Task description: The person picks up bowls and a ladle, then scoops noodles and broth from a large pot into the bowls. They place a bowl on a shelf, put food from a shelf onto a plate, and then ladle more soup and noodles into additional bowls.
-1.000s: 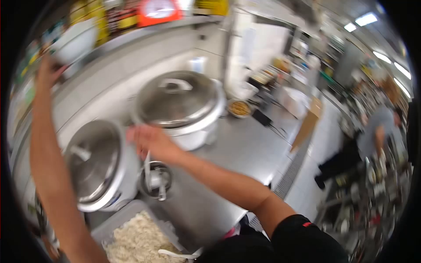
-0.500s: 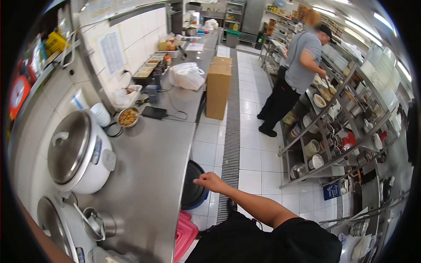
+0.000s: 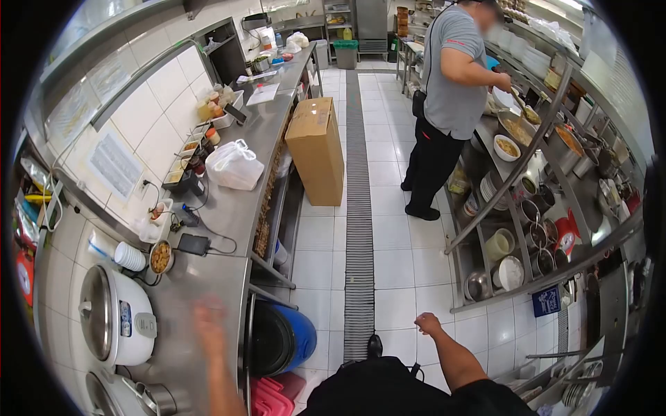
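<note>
My left hand (image 3: 209,322), smeared by motion, is over the steel counter (image 3: 187,284); its fingers are too blurred to read. Nearest to it are a white rice cooker (image 3: 128,319) with a metal lid and a small bowl of brown food pieces (image 3: 161,257). My right hand (image 3: 428,323) hangs over the white tiled floor (image 3: 402,277), its fingers curled in with nothing showing in them. Below the counter edge stands a blue barrel with a dark lid (image 3: 303,340), between my two hands in this view.
A tall cardboard box (image 3: 313,156) stands on the floor beside the counter. The drain grate (image 3: 359,229) runs down the aisle. On the right, a person in a grey shirt (image 3: 454,83) holds a utensil over a pan (image 3: 517,128), beside a metal rack (image 3: 513,225). A white plastic bag (image 3: 234,166) sits on the counter.
My view has swung toward the aisle and moved forward. My left hand has come into view over the counter, and my right hand has moved from the counter's edge out over the floor.
</note>
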`<state>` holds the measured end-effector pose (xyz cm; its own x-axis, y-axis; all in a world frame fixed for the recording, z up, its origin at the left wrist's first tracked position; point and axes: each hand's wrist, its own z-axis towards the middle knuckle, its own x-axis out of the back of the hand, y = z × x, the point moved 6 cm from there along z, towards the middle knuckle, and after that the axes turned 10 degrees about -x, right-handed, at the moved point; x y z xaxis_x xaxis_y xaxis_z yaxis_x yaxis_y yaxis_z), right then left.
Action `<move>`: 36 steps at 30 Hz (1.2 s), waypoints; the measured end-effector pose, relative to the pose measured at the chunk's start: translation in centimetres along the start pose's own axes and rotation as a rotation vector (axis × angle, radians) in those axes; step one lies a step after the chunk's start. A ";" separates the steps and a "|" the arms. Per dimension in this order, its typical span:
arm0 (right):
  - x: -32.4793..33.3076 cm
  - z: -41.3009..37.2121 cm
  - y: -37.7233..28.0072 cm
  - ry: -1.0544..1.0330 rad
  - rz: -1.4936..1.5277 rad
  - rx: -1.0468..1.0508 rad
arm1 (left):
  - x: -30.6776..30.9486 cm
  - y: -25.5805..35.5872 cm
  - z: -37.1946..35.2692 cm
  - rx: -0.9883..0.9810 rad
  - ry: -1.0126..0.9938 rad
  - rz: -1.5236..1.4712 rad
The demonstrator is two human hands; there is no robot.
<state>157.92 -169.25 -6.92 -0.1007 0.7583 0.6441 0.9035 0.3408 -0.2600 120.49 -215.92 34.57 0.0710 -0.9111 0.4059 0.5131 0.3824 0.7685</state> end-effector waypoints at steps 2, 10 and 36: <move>2.7 -0.6 2.6 0.054 0.633 -0.173 | -8.8 -5.3 -6.0 0.256 -0.261 -0.020; 7.0 3.9 3.6 -0.046 0.472 -0.382 | -14.9 -30.8 -32.9 0.696 -1.162 0.571; 21.0 22.0 -14.9 -0.039 1.137 -0.597 | -76.3 -21.9 41.0 0.210 -0.893 -0.211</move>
<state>133.19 -146.16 -5.29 0.8429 0.4764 0.2503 0.5340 -0.7981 -0.2792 68.78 -148.49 6.99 -0.7331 -0.5428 0.4098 0.2692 0.3218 0.9077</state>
